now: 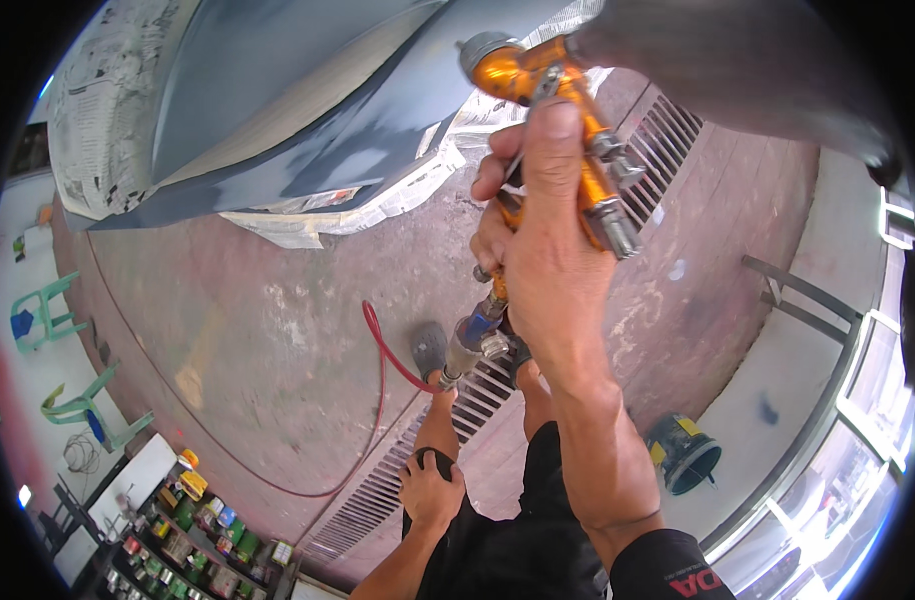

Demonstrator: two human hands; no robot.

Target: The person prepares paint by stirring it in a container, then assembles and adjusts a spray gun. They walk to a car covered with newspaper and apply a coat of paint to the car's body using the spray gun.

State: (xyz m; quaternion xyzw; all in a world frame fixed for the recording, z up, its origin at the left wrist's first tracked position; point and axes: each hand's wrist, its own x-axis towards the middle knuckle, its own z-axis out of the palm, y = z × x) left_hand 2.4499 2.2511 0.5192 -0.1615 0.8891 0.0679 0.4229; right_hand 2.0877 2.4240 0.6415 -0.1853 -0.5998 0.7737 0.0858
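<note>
A gold-orange spray gun (583, 150) is raised in my right hand (555, 215), fingers wrapped round its handle and thumb along the near side. Its large dark grey cup (737, 65), somewhat blurred, sticks out to the upper right. The round nozzle end points left, toward a grey-primed car body panel (307, 150) at the upper left. Below the handle hangs a metal and blue fitting (472, 335) joined to a red hose (377, 335). My left hand (432, 497) rests on my left thigh, fingers spread over the black shorts, apparently holding nothing.
Newspaper masking (97, 110) borders the panel. The hose trails across the floor, and a floor grating (387, 495) runs past my feet. A dark bucket (683, 453) stands at the right. Green stools (82, 410) and shelved paint cans (187, 545) are at the left.
</note>
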